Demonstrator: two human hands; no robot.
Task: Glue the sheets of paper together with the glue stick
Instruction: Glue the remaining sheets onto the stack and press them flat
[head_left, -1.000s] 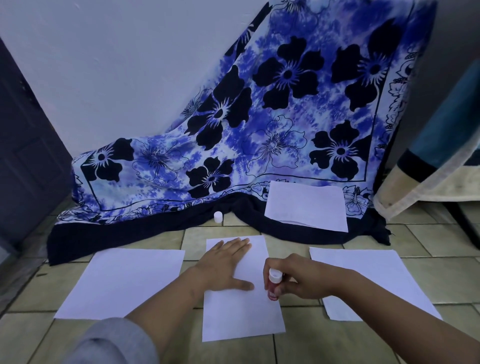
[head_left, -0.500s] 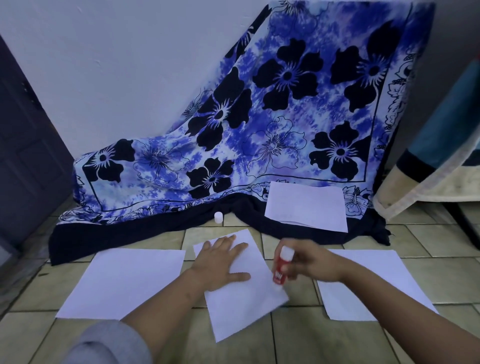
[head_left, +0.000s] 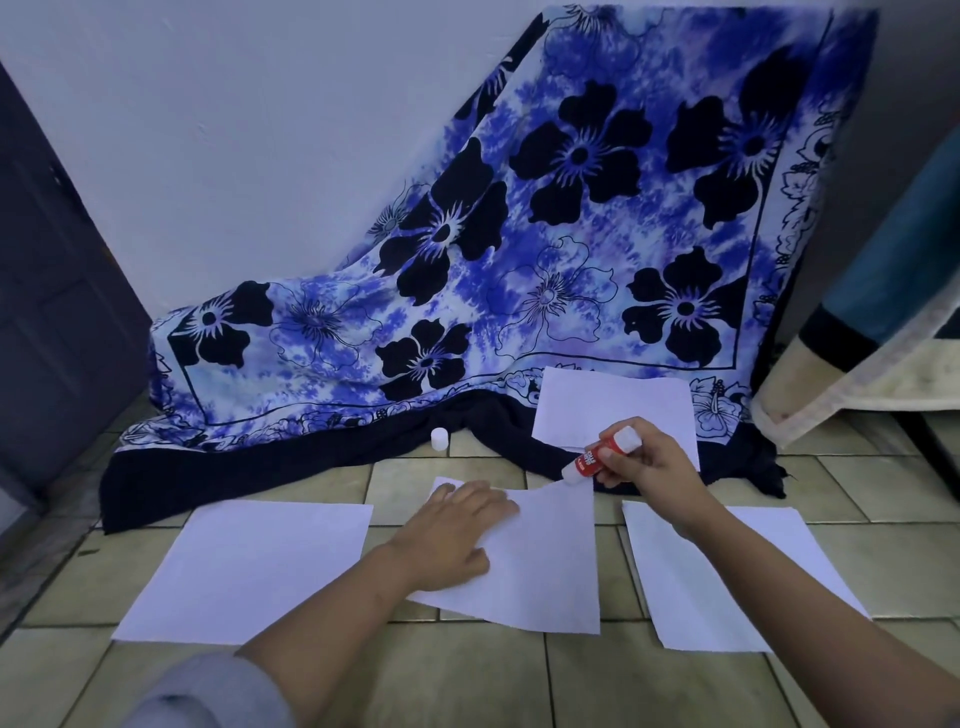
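Tiled floor (head_left: 478, 675) carries three sheets in a row before a flowered cloth (head_left: 519, 260) draped against the wall. On the middle sheet (head_left: 545, 571), lying askew, the left hand (head_left: 447, 540) presses flat with fingers spread. At its far right corner the right hand (head_left: 649, 462) pinches the glue stick (head_left: 597, 457), tilted, tip down-left and touching the corner.

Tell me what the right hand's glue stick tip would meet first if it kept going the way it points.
Likely the top right corner of the middle sheet. The glue stick in the right hand slants down-left, its tip at or just above that corner; contact is unclear.
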